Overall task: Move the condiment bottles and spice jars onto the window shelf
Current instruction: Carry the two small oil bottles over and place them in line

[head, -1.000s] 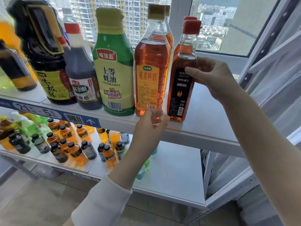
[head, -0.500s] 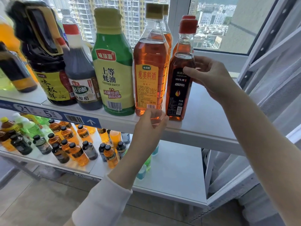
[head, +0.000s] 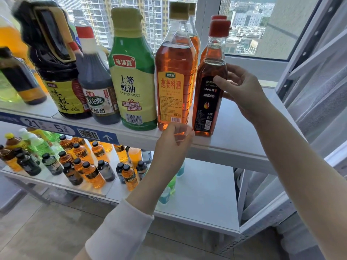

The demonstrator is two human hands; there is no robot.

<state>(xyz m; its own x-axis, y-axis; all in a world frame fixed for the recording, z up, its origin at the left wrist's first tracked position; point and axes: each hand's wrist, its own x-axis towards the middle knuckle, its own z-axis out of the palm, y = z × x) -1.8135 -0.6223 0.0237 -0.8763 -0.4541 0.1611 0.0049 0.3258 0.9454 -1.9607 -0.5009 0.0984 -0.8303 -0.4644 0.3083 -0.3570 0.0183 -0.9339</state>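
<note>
Right hand (head: pixel 244 91) curls round the red-capped oil bottle (head: pixel 209 98) at center right, upright on the white window shelf (head: pixel 234 134). Left hand (head: pixel 172 145) pinches the base of the amber wine bottle (head: pixel 174 72) just beside it. Behind, a window (head: pixel 253 34) shows tower blocks. A lower shelf (head: pixel 202 194) carries small bottles (head: pixel 92 173).

Shop-like stockroom; barcoded shelf tag (head: pixel 56 128) reading 21-5; shelves (head: pixel 225 147) of bottled condiments (head: pixel 131 72).
</note>
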